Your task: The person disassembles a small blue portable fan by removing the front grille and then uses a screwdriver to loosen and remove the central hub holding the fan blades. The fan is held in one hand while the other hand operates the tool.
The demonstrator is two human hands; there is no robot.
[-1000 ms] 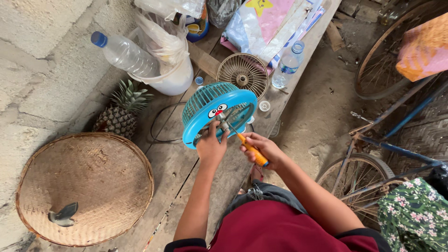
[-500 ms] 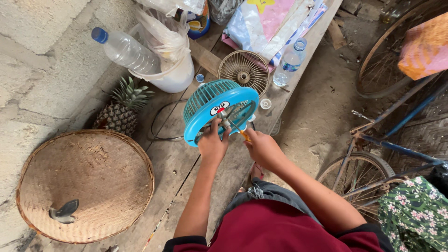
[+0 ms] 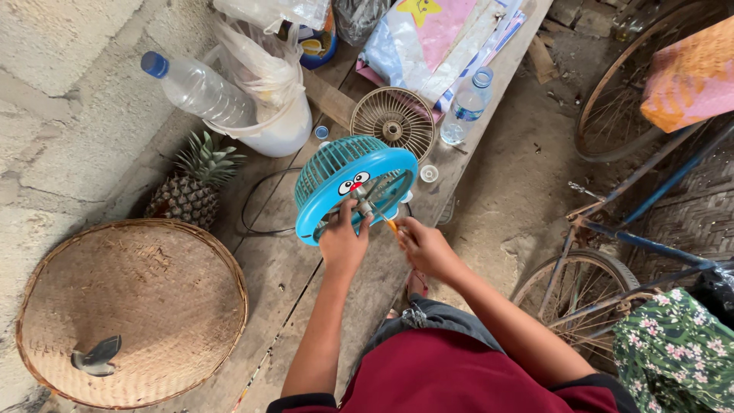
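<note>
Presently: small blue fan [image 3: 344, 187], tilted on the wooden bench [image 3: 283, 275]. Left hand [image 3: 342, 243] grasps its centre hub; right hand [image 3: 425, 246] is clenched round an orange-handled screwdriver [image 3: 391, 225]. Risk: tip slipping off, jabbing the steadying fingers, since the fan stands unsupported.

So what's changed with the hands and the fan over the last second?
The right hand has moved forward and up to the blue fan housing, so the orange-handled screwdriver is now mostly hidden, with only a short bit of handle showing. The left hand still grips the metal part at the fan's open front. The woven tray, pineapple and loose fan grille stayed put.
</note>
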